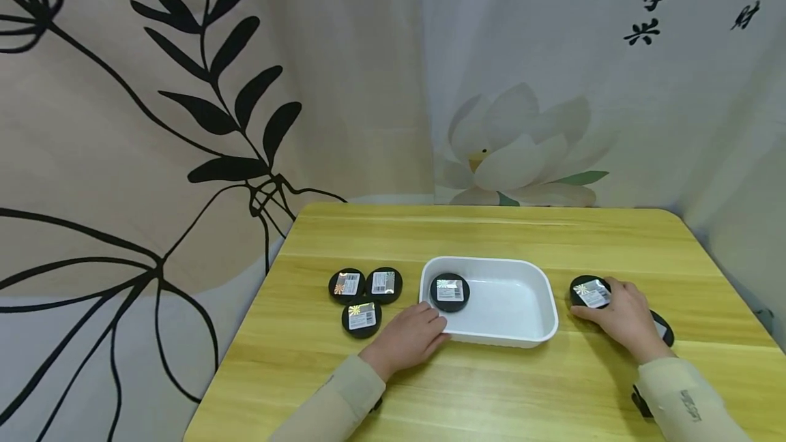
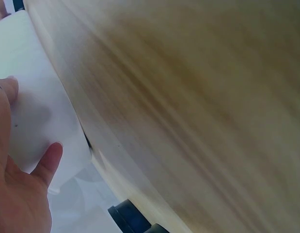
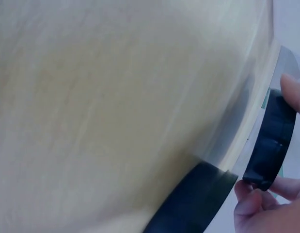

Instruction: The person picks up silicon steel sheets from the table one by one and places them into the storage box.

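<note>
My right hand (image 1: 626, 316) pinches a flat round black container (image 1: 591, 293) with a silver barcode label on top, thumb and fingers on opposite sides. In the right wrist view the held container (image 3: 272, 141) is tilted on edge, its shadow on the table. Just behind that hand sits another black container (image 1: 662, 328), partly covered by the hand and wrist. At the near left corner of a white rectangular tray (image 1: 500, 333), my left hand (image 1: 408, 336) holds the rim and wall, its thumb along the front. One labelled container (image 1: 449, 292) lies inside the tray at its left end.
Left of the tray, three more labelled black containers (image 1: 361, 319) lie close together on the wooden table (image 1: 491, 394). Beyond the table's back edge hangs a printed curtain (image 1: 362, 87). A dark object (image 1: 641, 401) shows by the right sleeve.
</note>
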Demonstrator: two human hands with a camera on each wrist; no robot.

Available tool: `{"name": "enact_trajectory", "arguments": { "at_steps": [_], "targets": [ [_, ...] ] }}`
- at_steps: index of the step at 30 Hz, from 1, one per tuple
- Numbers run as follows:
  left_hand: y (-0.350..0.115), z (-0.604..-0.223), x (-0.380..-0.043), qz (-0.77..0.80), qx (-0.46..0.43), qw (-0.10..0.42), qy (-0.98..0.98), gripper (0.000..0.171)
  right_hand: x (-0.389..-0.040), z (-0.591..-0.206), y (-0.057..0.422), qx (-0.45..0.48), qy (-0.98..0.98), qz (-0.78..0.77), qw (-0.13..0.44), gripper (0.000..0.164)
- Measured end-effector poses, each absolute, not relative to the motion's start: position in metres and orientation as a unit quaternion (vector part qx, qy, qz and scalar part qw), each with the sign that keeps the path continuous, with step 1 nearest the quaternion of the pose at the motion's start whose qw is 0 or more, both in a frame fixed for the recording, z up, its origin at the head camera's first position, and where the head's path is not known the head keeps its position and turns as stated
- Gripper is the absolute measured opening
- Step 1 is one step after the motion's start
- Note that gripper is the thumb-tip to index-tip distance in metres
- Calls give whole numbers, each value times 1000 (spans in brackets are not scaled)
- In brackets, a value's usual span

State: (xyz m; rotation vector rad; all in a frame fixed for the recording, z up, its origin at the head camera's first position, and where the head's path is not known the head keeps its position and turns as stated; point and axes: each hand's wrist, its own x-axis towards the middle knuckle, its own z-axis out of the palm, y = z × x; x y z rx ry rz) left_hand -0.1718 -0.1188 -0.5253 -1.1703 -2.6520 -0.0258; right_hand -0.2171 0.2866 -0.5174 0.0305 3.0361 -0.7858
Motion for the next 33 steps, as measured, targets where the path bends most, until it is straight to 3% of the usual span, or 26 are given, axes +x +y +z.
{"name": "enact_trajectory", "arguments": {
  "at_steps": [13,33],
  "targets": [
    [-117,-524,-170,-7,-394,110,-913,22,-214,-511,285,9,962,-271,-16,113],
    [-118,-527,-172,-7,-390,111,-914,21,-213,-494,272,5,951,-308,3,110]
  ]
}}
